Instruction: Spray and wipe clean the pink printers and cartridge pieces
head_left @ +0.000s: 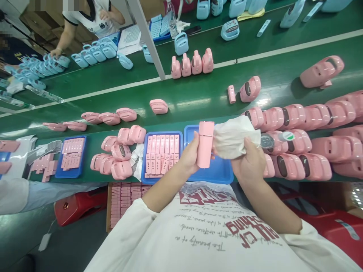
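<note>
My left hand (190, 156) is closed around an upright pink rectangular plastic case (205, 145) with a seam near its top. A crumpled white cloth (231, 138) is gripped in my right hand (249, 160), its near edge beside the case. Below both hands lies a blue tray (211, 175), partly hidden by my arms and the cloth. Just left of it, another blue tray (181, 141) holds rows of similar small pink pieces (159, 145). To the right of my right hand, pink handled housings (289, 166) stand in rows.
Several pink housings (121, 170) cluster at the left beside white crumpled cloth (137, 158). A green conveyor (193, 98) runs behind, carrying scattered pink housings (159, 106). A metal post (150, 41) rises beyond it. A co-worker (96, 19) stands across near blue housings (104, 49).
</note>
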`<action>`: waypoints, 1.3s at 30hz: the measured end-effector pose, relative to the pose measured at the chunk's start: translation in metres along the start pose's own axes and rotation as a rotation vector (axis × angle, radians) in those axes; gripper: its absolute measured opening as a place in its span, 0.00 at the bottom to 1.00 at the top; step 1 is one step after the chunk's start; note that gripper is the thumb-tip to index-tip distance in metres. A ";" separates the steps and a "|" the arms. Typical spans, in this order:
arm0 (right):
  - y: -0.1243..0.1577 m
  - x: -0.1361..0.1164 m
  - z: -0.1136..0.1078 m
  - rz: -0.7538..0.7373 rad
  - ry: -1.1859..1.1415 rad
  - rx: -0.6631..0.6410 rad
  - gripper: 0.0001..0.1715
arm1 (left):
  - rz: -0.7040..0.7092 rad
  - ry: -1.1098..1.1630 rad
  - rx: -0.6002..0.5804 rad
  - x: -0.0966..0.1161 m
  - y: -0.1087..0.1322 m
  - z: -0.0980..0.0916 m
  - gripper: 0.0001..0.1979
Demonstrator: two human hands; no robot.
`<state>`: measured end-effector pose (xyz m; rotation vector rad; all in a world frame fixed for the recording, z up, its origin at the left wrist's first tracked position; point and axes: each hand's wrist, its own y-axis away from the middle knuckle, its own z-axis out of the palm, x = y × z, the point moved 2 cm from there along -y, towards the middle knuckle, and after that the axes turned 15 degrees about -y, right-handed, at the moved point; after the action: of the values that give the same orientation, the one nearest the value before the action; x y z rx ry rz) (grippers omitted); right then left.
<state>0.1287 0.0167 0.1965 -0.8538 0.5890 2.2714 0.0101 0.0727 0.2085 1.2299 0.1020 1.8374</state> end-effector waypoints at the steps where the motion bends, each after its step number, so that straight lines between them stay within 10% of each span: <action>1: -0.001 0.000 0.001 -0.004 -0.002 -0.011 0.13 | -0.012 0.020 -0.026 -0.001 -0.003 -0.001 0.27; 4: -0.007 0.003 -0.008 0.007 0.005 0.025 0.13 | -0.064 0.014 -0.011 -0.010 -0.020 -0.017 0.25; 8: -0.016 0.011 -0.040 0.046 0.045 0.146 0.16 | -0.182 -0.237 0.433 -0.042 -0.066 -0.063 0.13; 12: -0.020 0.026 -0.080 0.121 0.166 0.211 0.20 | -0.275 -0.222 0.528 -0.072 -0.105 -0.086 0.09; 18: -0.013 0.035 -0.110 -0.034 0.753 0.058 0.27 | -0.215 -0.044 0.414 -0.058 -0.096 -0.061 0.13; 22: -0.010 0.033 -0.084 -0.340 1.010 -0.391 0.33 | -0.153 0.083 0.315 -0.036 -0.076 -0.041 0.14; 26: -0.010 0.036 -0.058 -0.650 0.997 -0.608 0.17 | -0.156 0.127 0.315 -0.030 -0.065 -0.032 0.14; 34: -0.010 0.037 -0.041 -0.920 0.849 -0.497 0.05 | -0.151 0.167 0.327 -0.038 -0.059 -0.024 0.12; 39: -0.028 0.018 -0.070 -0.677 0.971 -0.289 0.18 | -0.154 -0.292 0.420 -0.053 -0.077 -0.050 0.17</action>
<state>0.1669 0.0021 0.1305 -1.9679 0.2742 1.2444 0.0254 0.1003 0.1068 1.7176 0.4247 1.5289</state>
